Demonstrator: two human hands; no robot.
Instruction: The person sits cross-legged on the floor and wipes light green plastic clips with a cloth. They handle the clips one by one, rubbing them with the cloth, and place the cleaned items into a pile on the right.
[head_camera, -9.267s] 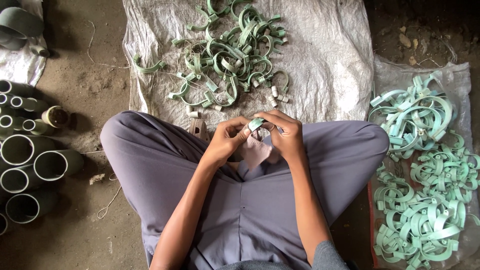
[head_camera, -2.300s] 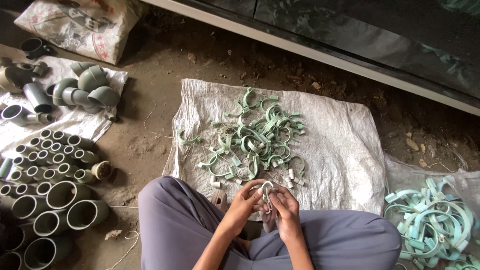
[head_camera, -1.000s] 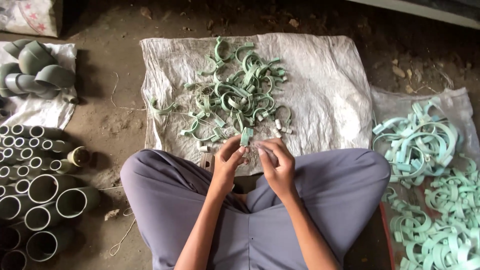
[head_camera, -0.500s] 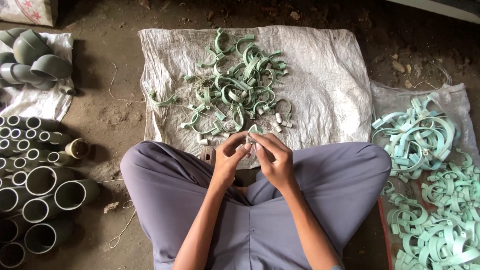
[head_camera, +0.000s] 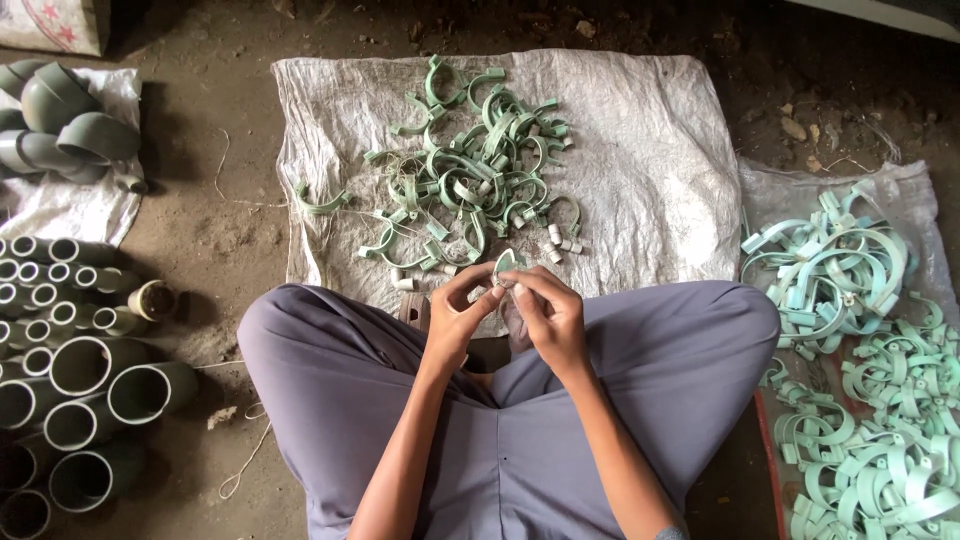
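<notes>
Now much as half a second ago: left hand (head_camera: 452, 318) and right hand (head_camera: 545, 312) still pinching one small green clamp (head_camera: 505, 266) together above lap; clamp pile (head_camera: 470, 180) on sack (head_camera: 650, 170) unchanged.

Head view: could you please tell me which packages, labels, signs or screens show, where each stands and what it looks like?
Printed sack: top left corner, on the ground above the grey pipe elbows; whitish woven bag, cut off by the edge, with red star marks.
No labels, signs or screens show.
</notes>
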